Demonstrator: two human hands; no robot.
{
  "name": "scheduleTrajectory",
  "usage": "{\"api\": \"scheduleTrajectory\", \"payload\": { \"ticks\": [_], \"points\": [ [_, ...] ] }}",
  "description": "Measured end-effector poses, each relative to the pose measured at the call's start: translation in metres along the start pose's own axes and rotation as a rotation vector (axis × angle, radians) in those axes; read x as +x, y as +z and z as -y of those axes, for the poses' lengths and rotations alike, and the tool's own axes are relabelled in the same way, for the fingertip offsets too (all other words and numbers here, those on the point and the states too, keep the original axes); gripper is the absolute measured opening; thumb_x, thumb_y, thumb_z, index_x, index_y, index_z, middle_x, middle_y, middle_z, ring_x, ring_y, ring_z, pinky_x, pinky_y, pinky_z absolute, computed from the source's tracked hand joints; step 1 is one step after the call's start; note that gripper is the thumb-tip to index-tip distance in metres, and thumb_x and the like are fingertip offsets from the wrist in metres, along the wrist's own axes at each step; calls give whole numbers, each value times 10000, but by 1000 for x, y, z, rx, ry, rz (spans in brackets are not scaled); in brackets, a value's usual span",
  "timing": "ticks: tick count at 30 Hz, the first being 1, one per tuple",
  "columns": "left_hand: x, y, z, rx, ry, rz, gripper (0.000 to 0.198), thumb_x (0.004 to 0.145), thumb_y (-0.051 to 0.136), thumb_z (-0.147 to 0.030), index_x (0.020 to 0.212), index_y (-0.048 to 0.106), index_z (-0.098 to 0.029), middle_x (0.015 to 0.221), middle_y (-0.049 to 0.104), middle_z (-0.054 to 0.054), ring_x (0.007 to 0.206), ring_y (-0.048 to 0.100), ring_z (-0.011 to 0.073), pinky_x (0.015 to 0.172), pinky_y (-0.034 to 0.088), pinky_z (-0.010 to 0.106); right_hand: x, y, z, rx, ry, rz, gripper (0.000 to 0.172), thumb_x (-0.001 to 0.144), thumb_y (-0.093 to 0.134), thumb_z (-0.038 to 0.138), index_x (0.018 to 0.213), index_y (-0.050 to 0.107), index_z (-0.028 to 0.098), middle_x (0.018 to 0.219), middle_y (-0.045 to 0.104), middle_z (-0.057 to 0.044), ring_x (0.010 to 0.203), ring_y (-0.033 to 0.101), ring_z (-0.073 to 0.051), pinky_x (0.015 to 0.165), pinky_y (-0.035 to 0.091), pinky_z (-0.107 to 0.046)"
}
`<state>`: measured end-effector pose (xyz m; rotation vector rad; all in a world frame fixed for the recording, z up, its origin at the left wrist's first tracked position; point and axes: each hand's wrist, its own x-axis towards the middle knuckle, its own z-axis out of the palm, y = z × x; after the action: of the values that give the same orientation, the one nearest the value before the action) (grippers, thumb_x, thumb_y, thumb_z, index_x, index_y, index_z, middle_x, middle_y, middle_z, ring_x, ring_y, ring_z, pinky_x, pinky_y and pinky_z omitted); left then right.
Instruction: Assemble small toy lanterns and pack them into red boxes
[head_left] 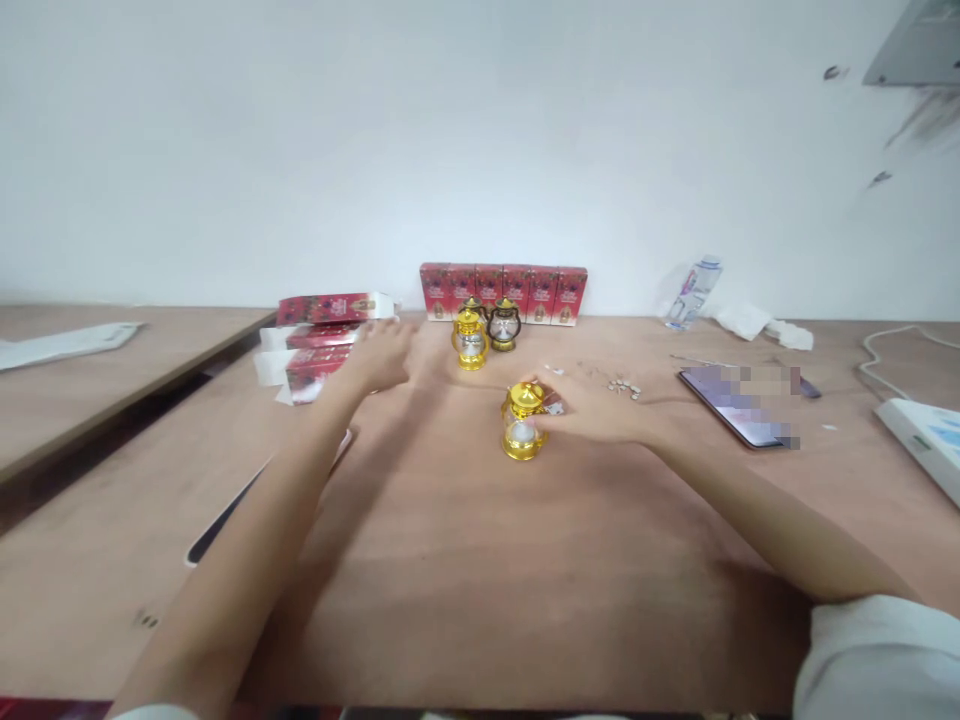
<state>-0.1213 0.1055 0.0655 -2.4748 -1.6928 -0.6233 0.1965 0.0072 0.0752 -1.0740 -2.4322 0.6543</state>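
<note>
Glossy and matt surfaces.
We see a glossy, metallic-looking lantern (521,425), smooth card boxes (321,338), a matt wooden table (450,560).

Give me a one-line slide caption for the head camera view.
Right hand holding a shiny gold, clear-bodied lantern, left hand beside stacked red cardboard boxes.

Head-worn view, facing forward, down over table (450,570), toward wall (300,150).

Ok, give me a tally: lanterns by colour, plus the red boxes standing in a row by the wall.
Gold lanterns: 2, one in the right hand
Dark lanterns: 2, one partly hidden behind a gold one
Standing red boxes: 6
Total: 10
</note>
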Motion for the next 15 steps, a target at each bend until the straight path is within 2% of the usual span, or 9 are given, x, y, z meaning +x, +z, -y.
{"api": "scheduleTrajectory", "payload": {
  "ticks": [2, 4, 6, 9, 12, 15],
  "points": [
    [-3, -4, 33, 73, -154, -121, 666, 448, 803, -331, 1034, 546, -147, 1260, 527, 206, 1267, 347, 451, 1026, 163, 655, 0, 0, -1, 25, -5, 8, 350, 810, 596, 376, 1123, 532, 234, 1065, 643, -46, 926, 609, -207, 789, 469, -342],
    [-9, -1, 56, 26, -266, -158, 694, 373, 835, -424, 932, 534, -144, 1159, 582, 193, 1201, 393, 475, 961, 178, 715, 1, -1, -1, 36, -8, 4, 331, 804, 602, 407, 1077, 552, 226, 1030, 652, -47, 897, 609, -208, 767, 466, -335],
    [-15, 3, 68, -12, -309, -150, 649, 384, 810, -535, 829, 525, -157, 999, 635, 135, 1122, 467, 439, 940, 200, 719, 2, -1, 1, 9, 0, -12, 322, 789, 613, 442, 1015, 576, 217, 978, 659, -46, 863, 609, -213, 753, 463, -344],
    [-21, 6, 69, -17, -330, -111, 600, 451, 744, -636, 754, 525, -166, 865, 637, 95, 1035, 523, 412, 930, 192, 721, 1, 0, 3, 16, 19, -1, 342, 783, 608, 474, 1014, 580, 224, 979, 654, -40, 884, 611, -221, 764, 474, -364],
    [-22, 0, 60, 53, -339, -119, 569, 463, 750, -619, 764, 551, -179, 887, 635, 96, 1036, 521, 433, 927, 167, 725, -1, 0, 3, 130, 37, -1, 451, 777, 615, 491, 1144, 523, 246, 1127, 619, -58, 991, 604, -227, 809, 496, -378],
    [-19, -13, 51, 43, -326, -184, 507, 487, 756, -587, 739, 573, -188, 861, 620, 96, 1008, 537, 424, 936, 213, 681, -1, -6, 7, 168, 8, -106, 499, 796, 596, 490, 1225, 470, 268, 1269, 547, -75, 1113, 557, -233, 886, 485, -408]
  ]
}}
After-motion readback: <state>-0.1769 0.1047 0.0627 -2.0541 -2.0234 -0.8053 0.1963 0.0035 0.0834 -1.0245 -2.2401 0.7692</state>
